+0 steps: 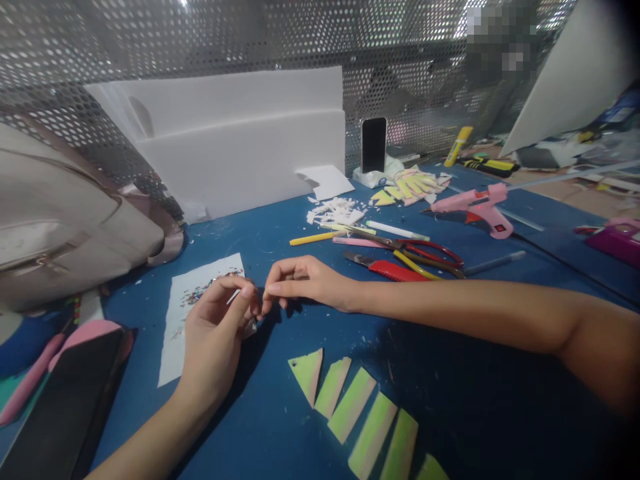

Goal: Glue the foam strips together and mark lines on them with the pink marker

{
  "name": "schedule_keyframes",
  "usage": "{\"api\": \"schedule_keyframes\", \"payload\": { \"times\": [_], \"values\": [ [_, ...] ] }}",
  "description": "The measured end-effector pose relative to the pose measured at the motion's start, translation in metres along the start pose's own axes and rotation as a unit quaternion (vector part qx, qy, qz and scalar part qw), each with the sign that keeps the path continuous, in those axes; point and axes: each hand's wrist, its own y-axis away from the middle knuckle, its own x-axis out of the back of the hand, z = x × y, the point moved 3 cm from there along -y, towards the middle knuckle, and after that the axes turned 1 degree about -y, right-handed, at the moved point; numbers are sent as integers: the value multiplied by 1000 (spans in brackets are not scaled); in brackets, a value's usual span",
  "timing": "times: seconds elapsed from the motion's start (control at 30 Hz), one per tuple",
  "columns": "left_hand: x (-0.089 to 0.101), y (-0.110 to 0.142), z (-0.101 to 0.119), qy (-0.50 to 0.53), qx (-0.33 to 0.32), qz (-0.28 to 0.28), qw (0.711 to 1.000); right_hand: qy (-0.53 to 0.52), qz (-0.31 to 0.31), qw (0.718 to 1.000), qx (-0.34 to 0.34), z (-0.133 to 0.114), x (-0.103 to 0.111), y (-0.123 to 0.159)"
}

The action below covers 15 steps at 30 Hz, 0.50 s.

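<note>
My left hand (215, 330) and my right hand (307, 281) meet fingertip to fingertip above the blue table. Both have thumb and fingers pinched together, and whatever they hold is too small or hidden to make out. Under my left hand lies a white sheet of paper (171, 357) scattered with tiny multicoloured bits (196, 293), partly covered by the hand. Nearer me, several flat green-and-pink strips (353, 405) lie in a spaced row. The row starts with a triangular piece (308, 375) that has a small dark dot near its tip; its near end leaves the view.
Scissors (425, 253), a red utility knife (395, 270), pens (315, 238) and white scraps (335, 212) lie beyond my right forearm. A pink glue gun (475, 207) with a cord sits right. A phone (374, 145) stands behind; a bag (70, 220) and black case (65, 407) are left.
</note>
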Motion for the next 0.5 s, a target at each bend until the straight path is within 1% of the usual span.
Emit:
{"api": "schedule_keyframes", "payload": {
  "times": [0.5],
  "values": [
    [1,1,1,-1,-3,2,1000,-2,-1,1000,-17,0,0,0]
  ]
}}
